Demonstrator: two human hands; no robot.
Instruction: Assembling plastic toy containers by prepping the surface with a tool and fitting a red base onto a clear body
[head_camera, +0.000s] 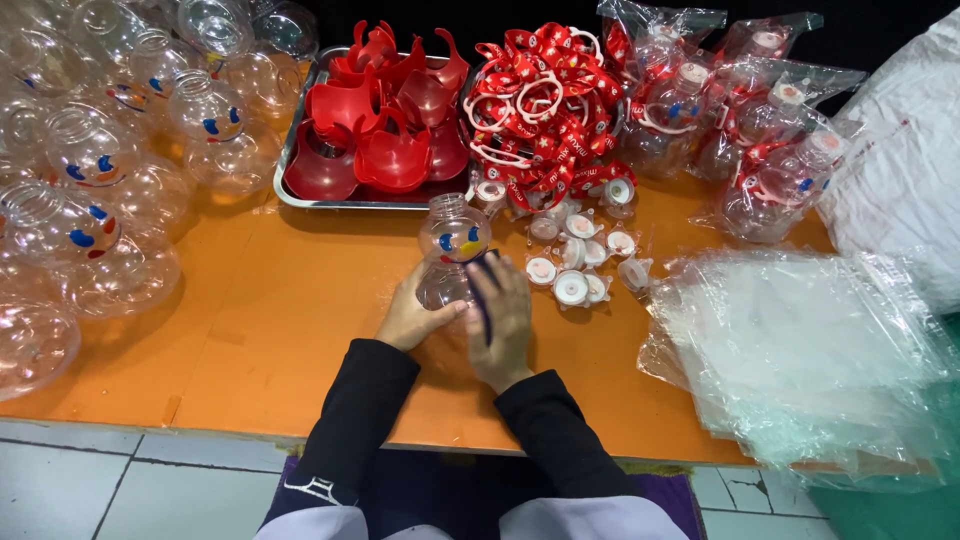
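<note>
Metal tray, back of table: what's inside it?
The metal tray holds a heap of red plastic cup-shaped pieces, overlapping and tilted. They cover the tray floor, so anything beneath them is hidden. Red straps spill over its right edge.

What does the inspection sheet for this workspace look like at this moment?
Surface: orange table, mostly covered.
Job's things: clear bottle with a painted face, upright between both hands.
Clutter: empty bottles at left; metal tray of red bases; red straps; white caps; bagged bottles; plastic bags.
Grippers: left hand and right hand grip the bottle.
Cables: nothing seen.
Surroundings: tiled floor.
</note>
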